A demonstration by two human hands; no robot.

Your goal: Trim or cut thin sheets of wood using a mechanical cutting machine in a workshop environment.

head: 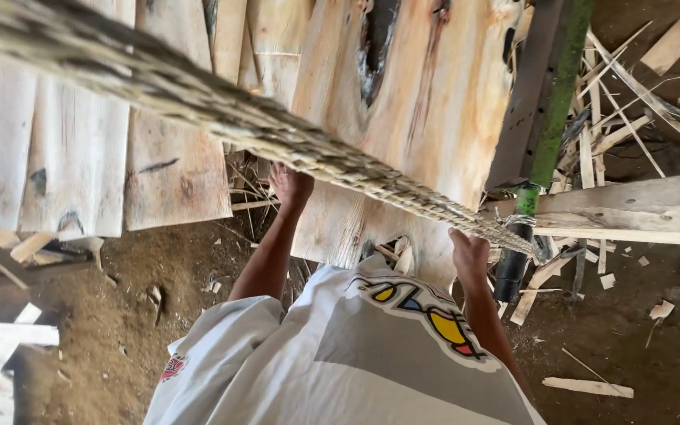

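— At twelve o'clock, item?
— Pale rough-sawn wooden plank (403, 102), long axis running twelve to six. My left hand (290, 187) and right hand (468, 253) grip its near end; right is nearer me.

A thick rope (222, 110) runs from the upper left down to the right, passing in front of the planks (403, 102) and ending at a pole (548, 149) on the right. The left hand (291, 187) and the right hand (470, 253) both press against the lower edge of the widest plank, the rope crossing above and between them. More boards (80, 149) lie to the left. Behind the pole, offcuts (623, 102) lie piled. A beam (639, 208) extends rightward from the pole. Scraps (588, 386) lie on the dirt floor (120, 315) below.
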